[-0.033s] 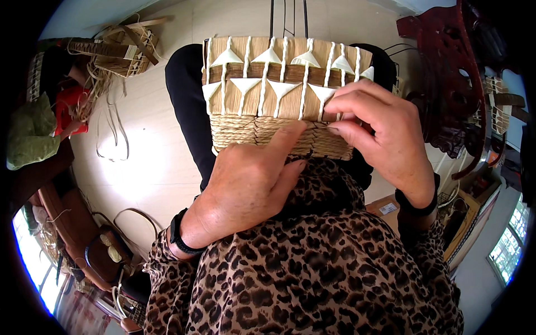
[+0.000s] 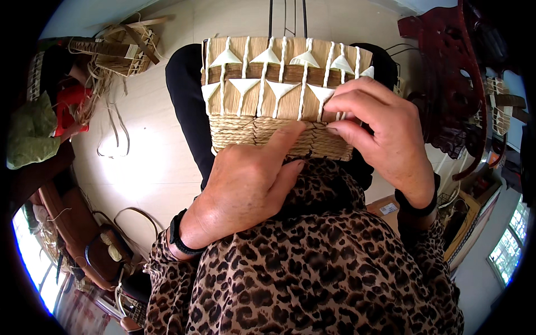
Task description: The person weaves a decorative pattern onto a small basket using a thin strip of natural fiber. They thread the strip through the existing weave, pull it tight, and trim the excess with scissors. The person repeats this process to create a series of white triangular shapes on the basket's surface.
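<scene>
A woven basket (image 2: 234, 131) lies across my lap, its lower band made of twisted straw-coloured cord. Above that band runs a light wood-toned panel with a brown stripe, crossed by white twisted cords (image 2: 261, 97) and rows of white triangular folds (image 2: 244, 85). My left hand (image 2: 245, 176) rests at the near side, its index finger stretched onto the straw weave and its thumb apart. At the right end of the panel, my right hand (image 2: 379, 131) has thumb and fingers bent together beside the white cords. Whatever lies between those fingertips is hidden.
Dark metal rods (image 2: 288, 17) stand beyond the basket. A carved dark red wooden piece of furniture (image 2: 446, 72) is at the right. Strips and another woven piece (image 2: 120, 53) lie at the far left, near another person's hand (image 2: 70, 131). A brown bench (image 2: 70, 223) stands at the left.
</scene>
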A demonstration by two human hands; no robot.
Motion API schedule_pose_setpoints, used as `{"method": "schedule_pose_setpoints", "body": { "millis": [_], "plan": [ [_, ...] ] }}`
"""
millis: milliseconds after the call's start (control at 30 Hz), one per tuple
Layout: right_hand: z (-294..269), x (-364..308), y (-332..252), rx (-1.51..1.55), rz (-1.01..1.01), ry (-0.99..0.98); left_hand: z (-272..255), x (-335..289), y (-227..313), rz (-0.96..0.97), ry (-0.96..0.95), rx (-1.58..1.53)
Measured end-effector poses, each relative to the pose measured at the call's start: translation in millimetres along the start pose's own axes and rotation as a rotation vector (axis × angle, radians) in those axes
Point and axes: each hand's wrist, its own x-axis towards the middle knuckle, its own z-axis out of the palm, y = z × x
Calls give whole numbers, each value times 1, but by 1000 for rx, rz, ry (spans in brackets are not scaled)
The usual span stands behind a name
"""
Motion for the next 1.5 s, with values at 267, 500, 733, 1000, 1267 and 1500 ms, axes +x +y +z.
{"method": "schedule_pose_setpoints", "body": {
  "millis": [267, 500, 733, 1000, 1267, 1500],
  "plan": [
    [-2, 4, 14, -43, -171, -1, 3, -3, 10, -66, 16, -49],
    [-3, 4, 21, -72, -188, 6, 4, 0, 19, -65, -32, -61],
    [-2, 4, 13, -16, -227, -42, 12, -7, 2, 17, 76, -134],
    [4, -1, -1, -114, -166, -26, 15, -9, -5, 57, 118, -90],
    [7, -1, -13, -221, -119, -13, 11, -8, -1, 78, 88, -49],
    [11, 7, -13, -251, -52, -19, 10, -6, 0, 40, 37, -96]
  ]
}}
